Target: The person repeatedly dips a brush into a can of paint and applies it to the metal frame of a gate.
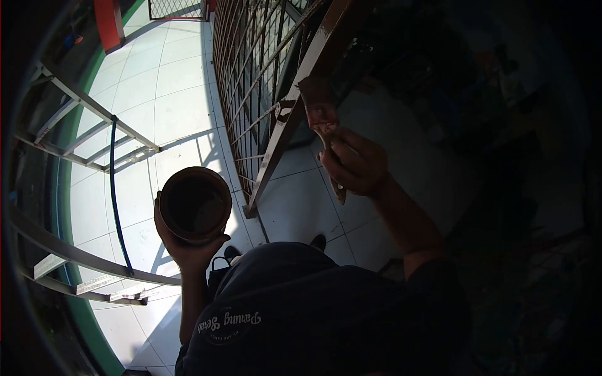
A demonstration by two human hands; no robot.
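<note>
My left hand (190, 252) is wrapped round the side of a round, open-topped paint pot (193, 237), held at the left of the head view. Its inside is dark, with a dull surface showing low down. In my right hand (359, 161) a paintbrush (322, 118) is gripped by its handle, bristles pointing up and away from me. The bristle end overlaps the edge of a brown metal gate frame (285, 133), close by a small bracket on it. The handle's lower end pokes out beneath my fingers.
A lattice gate panel (254, 81) stretches away from the frame. At left, a metal ladder (103, 116) has a dark blue strap or hose (113, 188) hanging across it. White floor tiles (135, 94) lie in sunlight, with a red post (109, 25) farther off. The right side is in deep shadow.
</note>
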